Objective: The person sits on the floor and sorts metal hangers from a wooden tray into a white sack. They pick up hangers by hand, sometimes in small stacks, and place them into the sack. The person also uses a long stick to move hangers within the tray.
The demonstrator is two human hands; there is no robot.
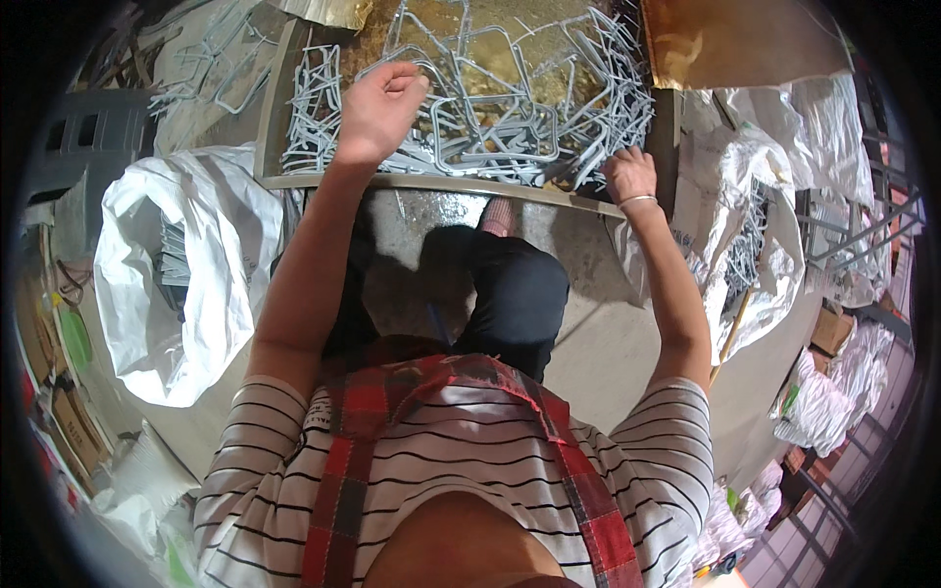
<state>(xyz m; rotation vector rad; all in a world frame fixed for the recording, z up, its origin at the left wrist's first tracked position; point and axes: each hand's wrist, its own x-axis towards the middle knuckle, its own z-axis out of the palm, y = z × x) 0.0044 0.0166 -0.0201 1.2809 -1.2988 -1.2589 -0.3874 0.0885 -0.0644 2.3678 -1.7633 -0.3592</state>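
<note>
A wide, shallow tray (434,184) with a metal rim lies before me. It holds a heap of grey bent wire pieces (507,140), thickest along its left, front and right sides. Over the left part of the heap is my left hand (384,106), its fingers curled with thumb and fingertips close together. Whether a wire piece is pinched there cannot be made out. My right hand (631,175) is at the tray's front right corner with curled fingers, beside the ends of some wires. Its grip is hidden by the back of the hand. Larger wire frames (496,62) lie mid-tray over a wet, brownish bottom.
An open white woven sack (220,294) with grey pieces inside stands at left. Another white sack (783,275) holding wire pieces stands at right, a thin stick (735,331) against it. A brown sheet (742,44) overhangs the tray's far right. More wires (220,66) lie beyond the left rim.
</note>
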